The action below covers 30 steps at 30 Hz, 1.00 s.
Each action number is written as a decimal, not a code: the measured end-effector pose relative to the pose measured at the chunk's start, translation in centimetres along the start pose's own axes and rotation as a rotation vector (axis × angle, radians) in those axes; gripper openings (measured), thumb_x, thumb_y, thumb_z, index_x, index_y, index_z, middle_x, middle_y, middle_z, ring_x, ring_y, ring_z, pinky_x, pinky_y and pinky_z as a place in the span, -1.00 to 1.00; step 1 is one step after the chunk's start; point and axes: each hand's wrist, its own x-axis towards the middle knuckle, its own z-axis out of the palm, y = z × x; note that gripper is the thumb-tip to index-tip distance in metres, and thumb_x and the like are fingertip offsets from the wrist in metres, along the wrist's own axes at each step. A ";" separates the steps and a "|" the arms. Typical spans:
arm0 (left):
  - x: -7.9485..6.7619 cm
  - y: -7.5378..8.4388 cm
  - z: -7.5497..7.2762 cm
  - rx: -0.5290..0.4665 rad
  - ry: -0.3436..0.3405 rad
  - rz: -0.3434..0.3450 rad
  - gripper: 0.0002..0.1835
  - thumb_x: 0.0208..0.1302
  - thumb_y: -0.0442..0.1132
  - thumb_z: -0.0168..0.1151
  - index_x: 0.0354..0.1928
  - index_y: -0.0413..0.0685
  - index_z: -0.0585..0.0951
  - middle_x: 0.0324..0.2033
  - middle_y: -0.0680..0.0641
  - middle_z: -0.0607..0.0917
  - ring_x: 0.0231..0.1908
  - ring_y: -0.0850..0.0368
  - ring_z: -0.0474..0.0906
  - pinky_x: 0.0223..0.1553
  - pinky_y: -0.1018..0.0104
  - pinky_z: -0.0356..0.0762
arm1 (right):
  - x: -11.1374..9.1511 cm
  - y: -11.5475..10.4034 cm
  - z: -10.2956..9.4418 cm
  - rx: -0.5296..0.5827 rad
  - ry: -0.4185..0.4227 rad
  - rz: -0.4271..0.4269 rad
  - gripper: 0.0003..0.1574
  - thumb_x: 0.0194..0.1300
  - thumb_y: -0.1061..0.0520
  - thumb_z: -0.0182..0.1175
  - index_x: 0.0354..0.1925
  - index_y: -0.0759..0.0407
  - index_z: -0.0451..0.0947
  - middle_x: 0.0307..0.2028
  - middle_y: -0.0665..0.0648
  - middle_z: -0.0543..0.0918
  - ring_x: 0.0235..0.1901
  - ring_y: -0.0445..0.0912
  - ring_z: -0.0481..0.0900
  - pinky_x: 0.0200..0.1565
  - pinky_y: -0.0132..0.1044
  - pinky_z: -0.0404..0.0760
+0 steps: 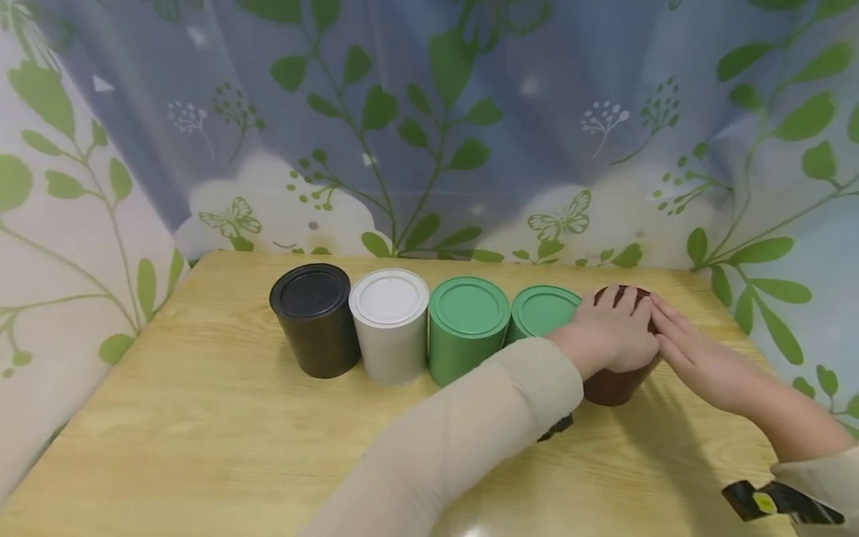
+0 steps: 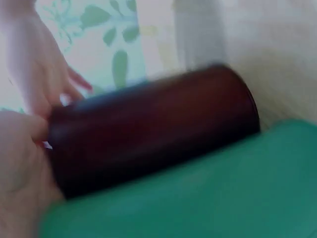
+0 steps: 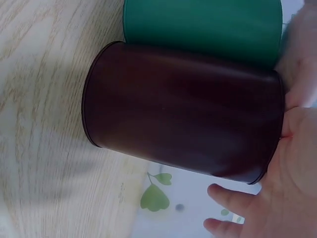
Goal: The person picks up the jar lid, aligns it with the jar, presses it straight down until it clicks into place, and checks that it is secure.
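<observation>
A dark reddish-brown canister [image 1: 611, 386] stands upright at the right end of a row. Spread across its round top is my left hand [image 1: 614, 335], palm down, covering most of the lid. My right hand [image 1: 705, 362] touches the upper right edge of the same canister with extended fingers, close against the left hand. In the right wrist view the brown canister [image 3: 183, 114] stands against a green canister [image 3: 203, 27], and some right-hand fingertips [image 3: 230, 197] reach past its top edge. The left wrist view is blurred, with the brown canister [image 2: 153, 124] across its middle.
To the left in the row stand a black canister [image 1: 318, 328], a white canister [image 1: 391, 328], a green canister [image 1: 468, 328] and another green canister [image 1: 542, 309], partly behind my left forearm. The wooden table [image 1: 201, 432] meets a leaf-patterned curtain [image 1: 416, 149] at the back.
</observation>
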 end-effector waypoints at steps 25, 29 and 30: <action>-5.4 -1.2 2.3 0.062 0.241 0.056 -0.37 0.41 0.25 -0.49 0.46 0.31 -0.13 0.43 0.23 -0.16 0.39 0.29 -0.33 0.37 0.13 -0.24 | -0.4 1.1 0.3 -0.075 0.198 -0.086 -0.36 0.52 0.16 -0.37 0.41 0.40 -0.25 0.41 0.39 -0.27 0.38 0.23 -0.37 0.34 -0.19 -0.41; -8.6 -2.9 3.5 0.047 0.279 0.102 -0.41 0.44 0.19 -0.42 0.45 0.29 -0.02 0.43 0.18 -0.11 0.40 0.24 -0.32 0.36 0.12 -0.18 | -0.8 0.6 0.3 -0.044 0.234 -0.070 -0.32 0.52 0.11 -0.27 0.43 0.32 -0.23 0.42 0.34 -0.30 0.38 0.19 -0.42 0.33 0.04 -0.39; -9.4 -3.3 3.8 0.038 0.295 0.107 -0.42 0.45 0.18 -0.41 0.45 0.28 0.00 0.44 0.17 -0.09 0.40 0.23 -0.32 0.36 0.11 -0.16 | -1.0 0.2 0.4 -0.071 0.246 -0.066 -0.31 0.51 0.10 -0.24 0.43 0.32 -0.22 0.42 0.35 -0.29 0.38 0.18 -0.42 0.32 0.07 -0.39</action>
